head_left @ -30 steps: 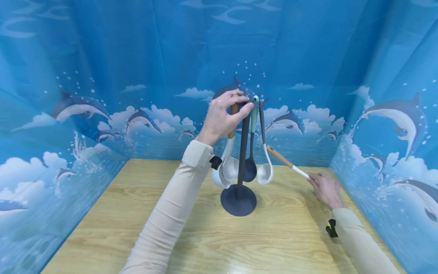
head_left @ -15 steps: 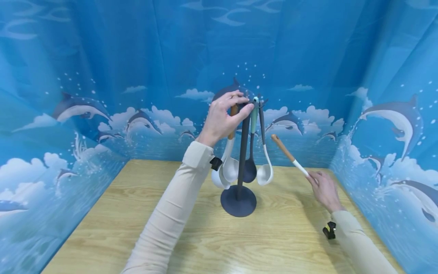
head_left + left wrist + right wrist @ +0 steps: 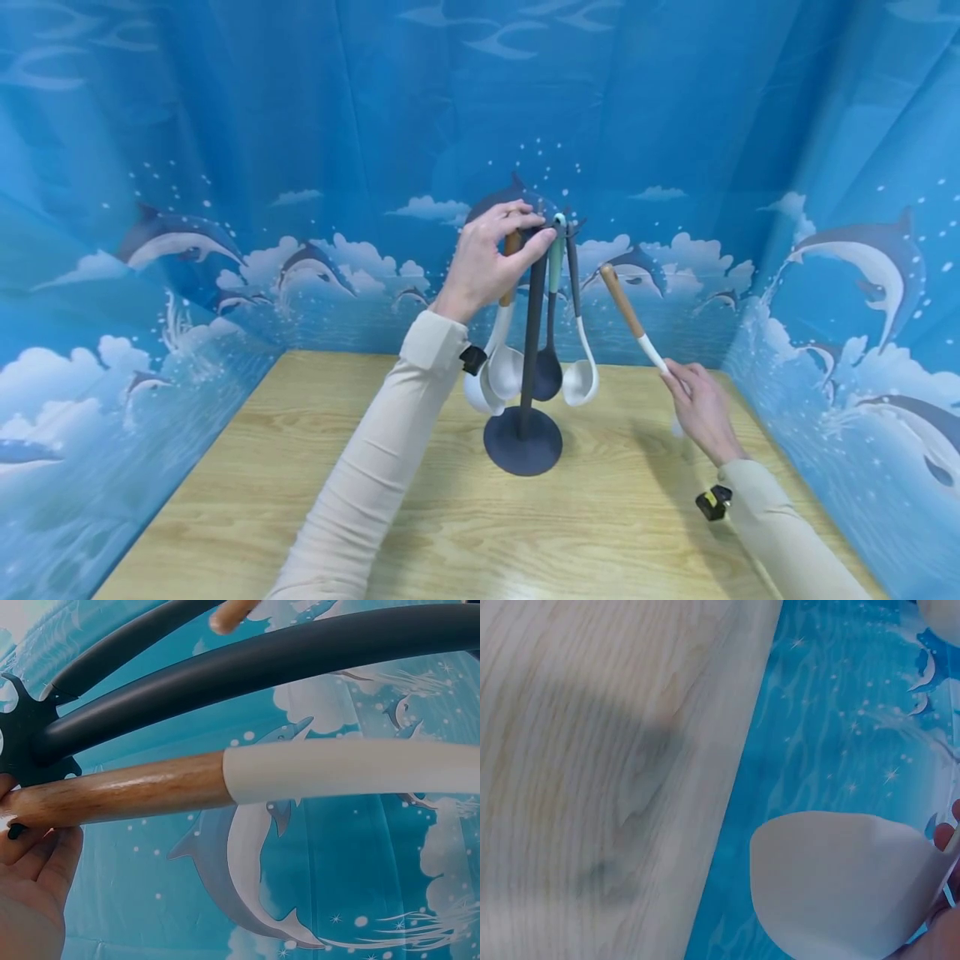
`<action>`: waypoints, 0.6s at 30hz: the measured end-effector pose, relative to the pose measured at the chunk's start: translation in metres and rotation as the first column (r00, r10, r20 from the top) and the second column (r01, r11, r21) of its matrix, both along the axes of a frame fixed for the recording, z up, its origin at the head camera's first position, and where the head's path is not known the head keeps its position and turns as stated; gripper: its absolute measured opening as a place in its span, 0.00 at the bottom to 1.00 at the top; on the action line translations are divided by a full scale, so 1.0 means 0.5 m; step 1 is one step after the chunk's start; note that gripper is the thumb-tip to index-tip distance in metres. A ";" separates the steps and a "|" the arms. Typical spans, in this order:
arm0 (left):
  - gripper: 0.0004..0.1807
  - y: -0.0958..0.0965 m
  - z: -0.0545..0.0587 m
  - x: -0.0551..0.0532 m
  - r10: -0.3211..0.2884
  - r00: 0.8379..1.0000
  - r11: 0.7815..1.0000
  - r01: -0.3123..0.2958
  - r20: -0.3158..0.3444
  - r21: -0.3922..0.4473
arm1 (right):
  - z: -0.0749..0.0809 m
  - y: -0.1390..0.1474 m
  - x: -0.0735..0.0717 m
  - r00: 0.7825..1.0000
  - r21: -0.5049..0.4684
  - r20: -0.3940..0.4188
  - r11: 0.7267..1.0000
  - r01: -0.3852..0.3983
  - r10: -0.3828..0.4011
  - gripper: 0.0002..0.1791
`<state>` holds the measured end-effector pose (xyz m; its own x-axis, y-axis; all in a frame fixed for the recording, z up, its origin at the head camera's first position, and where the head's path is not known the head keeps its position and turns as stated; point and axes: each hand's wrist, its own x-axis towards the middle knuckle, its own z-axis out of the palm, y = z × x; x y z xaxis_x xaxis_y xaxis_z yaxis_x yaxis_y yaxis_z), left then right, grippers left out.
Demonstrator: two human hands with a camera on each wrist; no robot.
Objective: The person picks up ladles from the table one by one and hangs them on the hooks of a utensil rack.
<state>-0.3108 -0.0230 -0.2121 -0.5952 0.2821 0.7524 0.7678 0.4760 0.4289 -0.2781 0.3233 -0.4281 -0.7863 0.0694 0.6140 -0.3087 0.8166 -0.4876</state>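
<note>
My left hand (image 3: pixel 487 258) grips the top of a dark utensil stand (image 3: pixel 522 446), its thumb across the front. In the left wrist view, its fingers lie by the end of a hanging wooden handle (image 3: pixel 150 787) with a white neck. Further right, my right hand (image 3: pixel 701 408) holds a spatula (image 3: pixel 626 304) by its white neck, the wooden handle slanting up to the left toward the stand. The spatula's broad white head (image 3: pixel 840 885) shows in the right wrist view, over the table edge; in the head view the hand mostly hides it.
On the stand hang white ladles (image 3: pixel 504 371) at the left, a dark ladle (image 3: pixel 547 375) with a green handle, and a white ladle (image 3: pixel 581 383) with a grey handle. The wooden table (image 3: pixel 300 467) is enclosed by blue dolphin-print curtains (image 3: pixel 405 125).
My right hand has lifted and moved slightly left with the spatula, and its handle has swung up steeper. The left hand and the stand have stayed put.
</note>
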 end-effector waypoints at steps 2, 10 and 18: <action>0.21 0.000 0.000 0.000 0.002 1.000 1.000 -0.002 0.000 0.000 | 0.006 -0.008 0.003 1.000 -0.017 -0.006 1.000 -0.001 0.001 0.19; 0.20 0.001 -0.002 0.000 0.002 1.000 1.000 -0.002 -0.013 0.008 | 0.027 -0.040 0.011 0.997 -0.065 -0.080 0.998 -0.006 0.001 0.17; 0.20 0.001 -0.003 0.000 0.002 1.000 1.000 -0.002 -0.016 0.013 | 0.051 -0.068 0.022 0.991 -0.093 -0.134 0.995 -0.039 0.026 0.17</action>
<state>-0.3108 -0.0226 -0.2135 -0.5835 0.2710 0.7655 0.7736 0.4723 0.4225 -0.2670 0.2891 -0.4026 -0.7015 0.1083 0.7044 -0.4010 0.7571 -0.5158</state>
